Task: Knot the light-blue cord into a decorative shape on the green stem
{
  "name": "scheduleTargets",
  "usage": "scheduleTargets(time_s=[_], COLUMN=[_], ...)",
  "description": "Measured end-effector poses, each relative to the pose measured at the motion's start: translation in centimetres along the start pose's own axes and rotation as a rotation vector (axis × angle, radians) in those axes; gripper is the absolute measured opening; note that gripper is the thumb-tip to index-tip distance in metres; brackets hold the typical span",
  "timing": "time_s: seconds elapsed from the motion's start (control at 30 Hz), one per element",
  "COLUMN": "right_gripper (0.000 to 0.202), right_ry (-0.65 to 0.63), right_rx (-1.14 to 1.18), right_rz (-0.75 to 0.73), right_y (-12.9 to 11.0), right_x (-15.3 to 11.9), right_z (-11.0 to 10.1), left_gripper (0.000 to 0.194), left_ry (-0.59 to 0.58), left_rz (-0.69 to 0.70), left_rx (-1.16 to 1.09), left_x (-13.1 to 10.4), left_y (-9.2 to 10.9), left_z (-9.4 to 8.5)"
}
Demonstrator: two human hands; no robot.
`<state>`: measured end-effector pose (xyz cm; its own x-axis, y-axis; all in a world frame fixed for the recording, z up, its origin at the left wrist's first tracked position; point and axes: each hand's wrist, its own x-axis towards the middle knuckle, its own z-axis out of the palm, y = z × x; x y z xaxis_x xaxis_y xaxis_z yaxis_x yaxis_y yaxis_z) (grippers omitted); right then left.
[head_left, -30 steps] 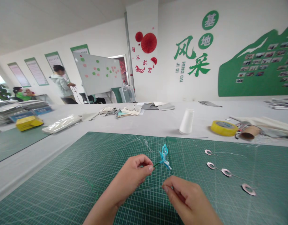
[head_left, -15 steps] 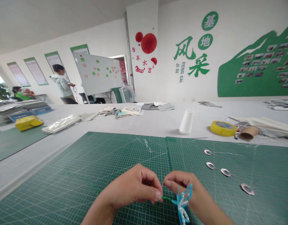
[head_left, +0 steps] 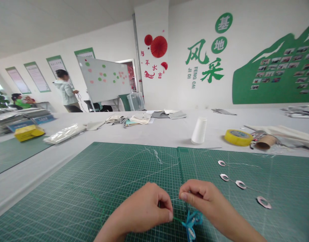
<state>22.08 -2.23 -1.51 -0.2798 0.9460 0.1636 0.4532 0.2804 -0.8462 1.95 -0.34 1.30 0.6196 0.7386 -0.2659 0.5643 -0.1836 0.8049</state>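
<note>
Over the cutting mat point(head_left: 134, 168), my left hand point(head_left: 146, 208) pinches the green stem of a blue flower point(head_left: 192, 222). The flower has narrow looped petals with pale shiny parts, and it hangs tilted to the right of my fingertips. My right hand point(head_left: 205, 198) is just above and beside the flower, thumb and forefinger pressed together. Whatever lies in that pinch is too fine to make out. Loose green strands point(head_left: 96, 198) lie faintly on the mat left of my left hand.
Several pinkish-white rings point(head_left: 240, 184) with thin tails lie on the right mat. Behind stand a white thread cone point(head_left: 199, 131), a yellow tape roll point(head_left: 238, 137) and a cardboard tube point(head_left: 265, 142). Fabric pieces point(head_left: 141, 118) and a yellow box point(head_left: 28, 132) sit farther left. A person point(head_left: 65, 89) stands beyond.
The flower has turned and dropped a little lower. My right hand has lifted slightly, and the gap between my two hands has widened.
</note>
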Motion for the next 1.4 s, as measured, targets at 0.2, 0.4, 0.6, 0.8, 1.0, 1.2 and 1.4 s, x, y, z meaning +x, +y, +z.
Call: scheduleTargets(time_s=[0.2,0.4,0.6,0.8,1.0,1.2,1.4], right_gripper=[0.024,0.025,0.024,0.025,0.028,0.034,0.026], right_ry=[0.050,0.081,0.070,0.075,0.102,0.093,0.004], right_rx=[-0.201,-0.301,-0.304,-0.251,-0.171,0.011,0.163], right_rz=[-0.077,-0.171,-0.183,-0.161,-0.084,0.003,0.039], right_y=[-1.0,-1.1,-0.8,-0.4,-0.1,0.3,1.0], right_x=[-0.7,-1.3,-1.5,-1.4,-0.9,-0.5,-0.2], right_z=[0.3,1.3,2.2,2.3,2.4,2.4,1.8], left_gripper=[0.016,0.016,0.015,0.015,0.019,0.016,0.010], left_ry=[0.196,0.369,0.425,0.316,0.250,0.152,-0.034], left_rz=[0.031,0.005,0.028,0.007,0.026,0.082,0.060], left_rx=[0.161,0.113,-0.105,-0.426,-0.595,-0.676,-0.518], left_x=[0.3,1.0,1.4,1.2,0.9,0.6,0.0], left_y=[-0.2,-0.6,-0.4,0.0,0.1,-0.2,-0.1], left_z=[0.3,0.0,-0.4,-0.8,-1.2,-1.3,-1.1])
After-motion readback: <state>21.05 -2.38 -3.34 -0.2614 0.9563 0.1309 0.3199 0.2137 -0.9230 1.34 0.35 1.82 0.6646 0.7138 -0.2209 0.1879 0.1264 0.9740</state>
